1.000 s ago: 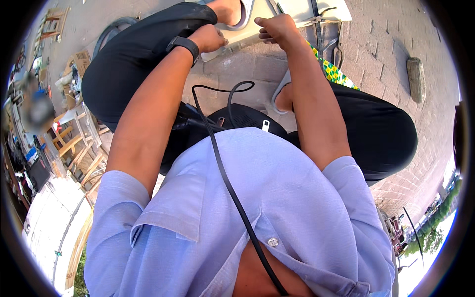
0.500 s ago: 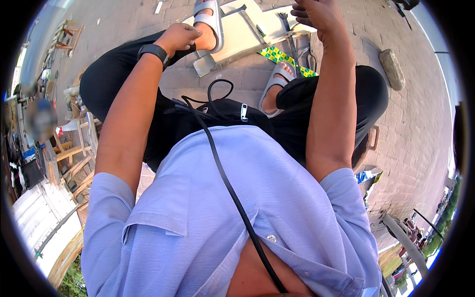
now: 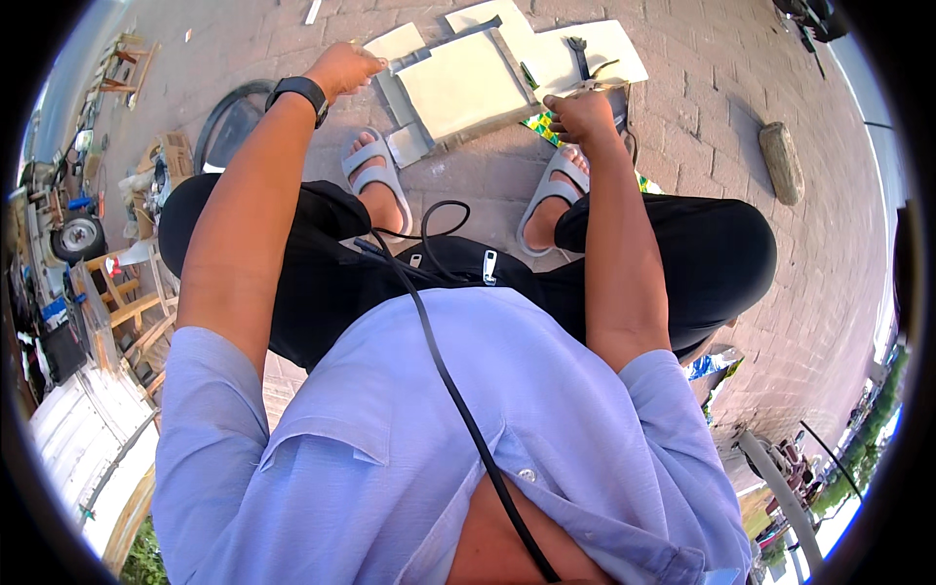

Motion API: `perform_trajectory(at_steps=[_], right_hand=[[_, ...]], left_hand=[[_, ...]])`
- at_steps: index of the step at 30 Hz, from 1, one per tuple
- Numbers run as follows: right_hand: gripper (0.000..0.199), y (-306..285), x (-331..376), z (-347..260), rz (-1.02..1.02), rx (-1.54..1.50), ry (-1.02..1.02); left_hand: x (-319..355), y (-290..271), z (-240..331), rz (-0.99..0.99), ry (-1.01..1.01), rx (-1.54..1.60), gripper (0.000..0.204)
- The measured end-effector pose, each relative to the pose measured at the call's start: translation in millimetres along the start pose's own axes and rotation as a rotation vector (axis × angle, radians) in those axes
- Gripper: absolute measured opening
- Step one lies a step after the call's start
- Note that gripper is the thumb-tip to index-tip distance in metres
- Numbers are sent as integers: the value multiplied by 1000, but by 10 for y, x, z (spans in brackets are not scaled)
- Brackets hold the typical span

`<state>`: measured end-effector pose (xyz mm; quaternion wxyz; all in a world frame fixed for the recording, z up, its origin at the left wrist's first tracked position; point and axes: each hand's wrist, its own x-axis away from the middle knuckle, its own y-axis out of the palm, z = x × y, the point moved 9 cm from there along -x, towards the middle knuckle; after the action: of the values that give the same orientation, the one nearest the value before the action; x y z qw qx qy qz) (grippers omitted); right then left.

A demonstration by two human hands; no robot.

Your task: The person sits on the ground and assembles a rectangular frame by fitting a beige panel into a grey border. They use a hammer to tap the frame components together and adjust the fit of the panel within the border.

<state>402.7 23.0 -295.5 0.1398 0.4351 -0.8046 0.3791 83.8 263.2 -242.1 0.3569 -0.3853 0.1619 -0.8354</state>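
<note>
Before my feet lies a flat cream panel point(image 3: 468, 83) with grey edge strips, on top of other pale boards point(image 3: 616, 49). My left hand point(image 3: 346, 70), with a dark watch on the wrist, is over the panel's left side. Its fingers are pinched together, and whatever is between them is too small to name. Above the right end of the panel hovers my right hand point(image 3: 583, 115), index finger stretched out and the other fingers loosely bent, with nothing visible in it. Just beyond it a dark open-ended wrench point(image 3: 579, 57) rests on the boards, partly hidden.
A green and yellow patterned strip point(image 3: 539, 125) shows under the panel's near edge. My sandalled feet stand on brick paving close by. A black cable point(image 3: 434, 341) runs down my shirt. At right lies a stone block point(image 3: 781, 163); at left are a black-rimmed round object point(image 3: 226, 117) and wooden frames point(image 3: 132, 307).
My right hand has come down and nearer, its fingers less spread. My left foot has moved off the panel onto the paving. The left hand remains pinched, near the panel's left side.
</note>
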Motion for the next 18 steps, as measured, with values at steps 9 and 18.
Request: perform_trajectory(at_steps=[9,18], right_hand=[[28,1073,-265,704,-205,91,320],[31,1811,-455,1120,-34,-534,405]], left_hand=[[-947,708,-1010,-8,-43,-447,43],[-1224,1183,-1647,92,-350,391,52]])
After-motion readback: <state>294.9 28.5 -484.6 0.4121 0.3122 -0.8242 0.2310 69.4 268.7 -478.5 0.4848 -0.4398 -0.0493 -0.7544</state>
